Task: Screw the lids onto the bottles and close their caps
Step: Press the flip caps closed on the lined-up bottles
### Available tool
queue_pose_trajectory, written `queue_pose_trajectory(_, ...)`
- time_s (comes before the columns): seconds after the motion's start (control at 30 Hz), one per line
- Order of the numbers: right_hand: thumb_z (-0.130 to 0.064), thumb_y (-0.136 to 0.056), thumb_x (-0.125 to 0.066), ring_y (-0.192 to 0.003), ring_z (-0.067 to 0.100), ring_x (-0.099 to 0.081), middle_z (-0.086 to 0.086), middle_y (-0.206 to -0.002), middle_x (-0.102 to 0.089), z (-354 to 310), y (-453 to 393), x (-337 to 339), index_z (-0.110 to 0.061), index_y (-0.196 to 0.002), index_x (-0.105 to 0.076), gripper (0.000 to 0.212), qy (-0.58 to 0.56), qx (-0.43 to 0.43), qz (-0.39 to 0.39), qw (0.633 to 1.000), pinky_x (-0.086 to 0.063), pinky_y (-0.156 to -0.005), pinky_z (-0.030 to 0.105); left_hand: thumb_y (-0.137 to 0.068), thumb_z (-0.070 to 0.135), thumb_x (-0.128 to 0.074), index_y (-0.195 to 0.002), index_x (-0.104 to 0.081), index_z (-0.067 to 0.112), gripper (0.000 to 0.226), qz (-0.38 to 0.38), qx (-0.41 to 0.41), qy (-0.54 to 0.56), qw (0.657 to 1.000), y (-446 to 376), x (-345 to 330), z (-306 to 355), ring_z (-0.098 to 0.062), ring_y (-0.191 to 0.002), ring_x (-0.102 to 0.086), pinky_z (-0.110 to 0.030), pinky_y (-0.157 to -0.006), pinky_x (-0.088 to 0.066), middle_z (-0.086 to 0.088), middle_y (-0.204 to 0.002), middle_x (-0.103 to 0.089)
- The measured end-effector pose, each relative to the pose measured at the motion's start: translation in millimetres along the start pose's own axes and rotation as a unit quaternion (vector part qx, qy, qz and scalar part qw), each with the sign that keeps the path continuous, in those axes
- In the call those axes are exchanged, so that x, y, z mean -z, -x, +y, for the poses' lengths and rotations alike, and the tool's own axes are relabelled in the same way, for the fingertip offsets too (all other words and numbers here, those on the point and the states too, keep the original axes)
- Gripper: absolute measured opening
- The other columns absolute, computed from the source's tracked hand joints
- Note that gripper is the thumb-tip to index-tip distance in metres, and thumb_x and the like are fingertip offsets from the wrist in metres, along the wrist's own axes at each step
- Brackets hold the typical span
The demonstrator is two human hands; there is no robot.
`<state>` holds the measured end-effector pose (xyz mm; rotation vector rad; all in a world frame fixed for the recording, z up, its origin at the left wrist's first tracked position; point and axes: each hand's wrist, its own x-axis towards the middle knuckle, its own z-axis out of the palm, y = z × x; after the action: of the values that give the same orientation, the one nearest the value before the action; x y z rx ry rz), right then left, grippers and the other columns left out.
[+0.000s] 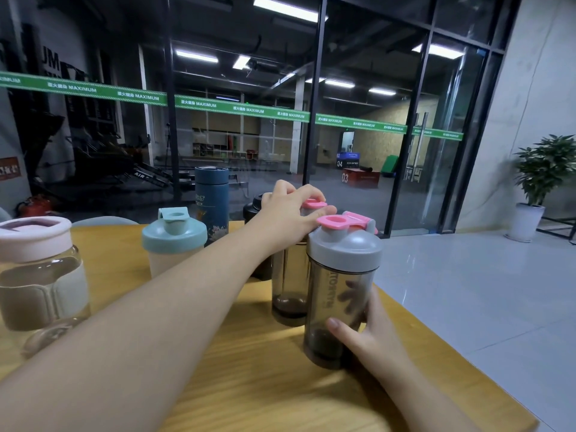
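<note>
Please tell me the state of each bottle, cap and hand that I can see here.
Front smoky bottle: upright, grey lid on, pink cap closed.
Rear smoky bottle: upright, lid on.
Left hand: grips the rear bottle's lid.
Right hand: holds the front bottle.
Teal-lidded bottle: lid on, cap closed.

Left grip (290, 210) reaches forward, fingers curled; right grip (371, 325) clasps.
</note>
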<state>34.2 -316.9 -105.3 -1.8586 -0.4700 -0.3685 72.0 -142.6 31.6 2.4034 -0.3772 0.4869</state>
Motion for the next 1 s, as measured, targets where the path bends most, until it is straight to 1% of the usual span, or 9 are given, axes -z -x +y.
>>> queue_pose_trajectory(0.2, -0.059, -0.048, -0.071, -0.091, -0.007, -0.056, -0.018, -0.099, -0.06, 1, -1, 1, -0.034, -0.106, -0.046, 0.068, -0.014, -0.01, -0.002, 1.0, -0.041, -0.07, 0.007, -0.093, 0.048, -0.048, -0.109, -0.055, 0.038, 0.02, 0.011, -0.014, 0.005, 1.0, 2, 3, -1, -0.019, -0.118, -0.028, -0.034, -0.09, -0.029, 0.004, -0.118, -0.037)
queue_pose_trajectory(0.37, -0.058, -0.048, -0.071, -0.09, -0.006, -0.057, -0.02, -0.097, -0.06, 2, 0, 1, -0.035, -0.105, -0.047, 0.066, -0.023, -0.01, -0.001, 1.0, -0.042, -0.07, 0.008, -0.095, 0.032, -0.044, -0.111, -0.057, 0.032, 0.02, 0.032, -0.022, 0.028, 0.999, 6, 7, -5, -0.021, -0.125, -0.026, -0.037, -0.093, -0.029, 0.002, -0.12, -0.049)
queue_pose_trajectory(0.47, -0.058, -0.046, -0.072, -0.09, -0.005, -0.057, -0.023, -0.096, -0.06, 4, -1, 1, -0.037, -0.106, -0.047, 0.068, -0.021, -0.01, 0.004, 1.0, -0.041, -0.071, 0.011, -0.095, 0.027, -0.042, -0.104, -0.058, 0.038, 0.022, 0.032, -0.008, 0.077, 0.997, 8, 9, -12, -0.019, -0.125, -0.034, -0.039, -0.099, -0.036, 0.006, -0.121, -0.051)
queue_pose_trajectory(0.57, -0.058, -0.045, -0.071, -0.091, -0.005, -0.055, -0.02, -0.101, -0.06, 4, -1, 0, -0.035, -0.109, -0.047, 0.073, -0.013, -0.004, -0.001, 1.0, -0.04, -0.071, 0.01, -0.096, 0.02, -0.041, -0.103, -0.061, 0.034, 0.025, 0.021, -0.015, 0.134, 0.991, 10, 11, -14, -0.007, -0.109, -0.049, -0.025, -0.088, -0.04, 0.008, -0.123, -0.057)
queue_pose_trajectory(0.63, -0.058, -0.044, -0.071, -0.09, -0.008, -0.054, -0.016, -0.105, -0.06, 3, -2, 1, -0.033, -0.11, -0.046, 0.075, -0.014, 0.0, -0.01, 1.0, -0.04, -0.071, 0.007, -0.097, 0.016, -0.04, -0.105, -0.062, 0.027, 0.026, 0.019, -0.02, 0.158, 0.987, 10, 13, -13, 0.002, -0.098, -0.05, -0.016, -0.078, -0.037, 0.011, -0.115, -0.059)
queue_pose_trajectory(0.77, -0.082, -0.037, -0.067, -0.093, -0.012, -0.055, -0.013, -0.109, -0.059, -2, 1, 1, -0.03, -0.115, -0.044, 0.096, -0.03, 0.009, -0.029, 0.999, -0.04, -0.072, 0.004, -0.092, 0.03, -0.057, -0.109, -0.059, 0.025, 0.017, 0.041, -0.004, 0.174, 0.984, 5, 13, -14, 0.007, -0.09, -0.05, -0.008, -0.068, -0.035, 0.02, -0.098, -0.056)
queue_pose_trajectory(0.87, -0.087, -0.04, -0.061, -0.096, -0.011, -0.056, -0.016, -0.107, -0.06, -5, 3, 2, -0.031, -0.116, -0.045, 0.096, -0.033, 0.012, -0.043, 0.998, -0.041, -0.074, 0.005, -0.087, 0.032, -0.066, -0.114, -0.057, 0.023, 0.03, 0.066, 0.012, 0.2, 0.977, 1, 10, -17, -0.004, -0.101, -0.055, -0.011, -0.074, -0.039, 0.01, -0.11, -0.058)
queue_pose_trajectory(0.93, -0.085, -0.045, -0.062, -0.1, -0.008, -0.056, -0.021, -0.105, -0.062, -4, 3, 3, -0.032, -0.115, -0.045, 0.09, -0.04, 0.013, -0.05, 0.998, -0.041, -0.076, 0.008, -0.085, 0.034, -0.067, -0.122, -0.05, 0.022, 0.042, 0.076, 0.051, 0.213, 0.973, -2, 7, -20, -0.012, -0.109, -0.051, -0.02, -0.081, -0.04, 0.004, -0.121, -0.051)
queue_pose_trajectory(1.0, -0.083, -0.052, -0.059, -0.104, -0.006, -0.055, -0.017, -0.111, -0.06, -1, 3, 4, -0.029, -0.118, -0.044, 0.086, -0.051, 0.021, -0.029, 0.998, -0.041, -0.08, 0.014, -0.086, 0.037, -0.066, -0.123, -0.046, 0.02, 0.046, 0.07, 0.096, 0.241, 0.963, -4, 3, -23, -0.014, -0.105, -0.051, -0.023, -0.079, -0.041, -0.001, -0.123, -0.05)
